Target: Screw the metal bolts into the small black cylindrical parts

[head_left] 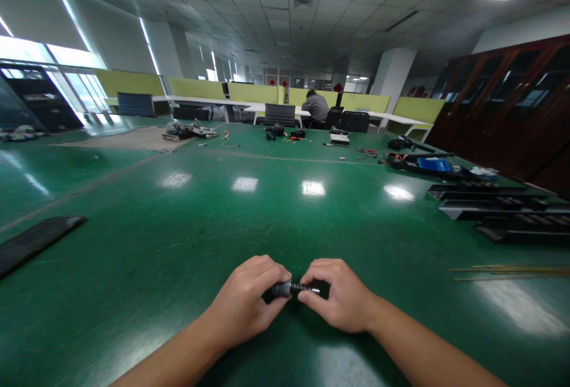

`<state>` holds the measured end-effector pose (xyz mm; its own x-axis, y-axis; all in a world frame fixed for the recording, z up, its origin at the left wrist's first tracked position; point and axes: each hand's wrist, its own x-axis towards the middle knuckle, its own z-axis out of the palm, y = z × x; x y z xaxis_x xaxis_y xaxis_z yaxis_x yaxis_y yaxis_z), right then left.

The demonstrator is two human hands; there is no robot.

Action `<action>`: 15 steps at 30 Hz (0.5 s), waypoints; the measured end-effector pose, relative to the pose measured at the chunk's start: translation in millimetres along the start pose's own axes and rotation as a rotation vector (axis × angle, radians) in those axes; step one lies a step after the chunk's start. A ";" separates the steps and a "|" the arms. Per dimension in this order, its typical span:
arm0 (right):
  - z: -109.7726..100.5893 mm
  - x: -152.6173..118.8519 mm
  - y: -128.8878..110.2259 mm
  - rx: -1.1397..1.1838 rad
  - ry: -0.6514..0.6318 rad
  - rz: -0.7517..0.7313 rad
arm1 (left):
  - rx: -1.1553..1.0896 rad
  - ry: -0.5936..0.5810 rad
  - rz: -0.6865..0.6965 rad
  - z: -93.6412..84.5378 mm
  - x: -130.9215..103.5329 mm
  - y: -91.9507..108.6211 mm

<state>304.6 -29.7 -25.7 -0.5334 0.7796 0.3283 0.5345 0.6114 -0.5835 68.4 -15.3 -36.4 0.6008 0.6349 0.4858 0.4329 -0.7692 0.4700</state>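
Near the bottom centre of the view, my left hand [253, 295] is closed round the thick dark end of a small black cylindrical tool [282, 289]. A thinner, ridged shaft sticks out of it to the right and ends in a shiny metal tip. My right hand [341, 296] has its thumb and index finger on either side of this shaft, close to the left fingertips. Whether those fingers press on the shaft is hard to tell. Both hands are low over the glossy green table [200, 227].
A dark flat bar [38, 241] lies at the left. Black metal channels [512, 212] and thin yellowish rods [512, 270] lie at the right. Farther back are a blue item [434, 165], cables and small devices [339, 139]. A person [317, 107] sits beyond the table.
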 end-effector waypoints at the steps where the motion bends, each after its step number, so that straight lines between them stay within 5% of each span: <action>1: 0.0 -0.2 0.1 0.002 0.001 0.000 | 0.002 -0.001 -0.002 0.2 0.1 -0.2; 15: -1.3 0.9 2.1 0.013 0.020 -0.010 | -0.008 0.002 -0.006 -0.5 0.8 -0.6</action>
<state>306.1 -27.5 -25.7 -0.5250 0.7764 0.3487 0.5206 0.6171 -0.5901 68.3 -14.3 -35.9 0.5966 0.6396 0.4847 0.4307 -0.7648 0.4791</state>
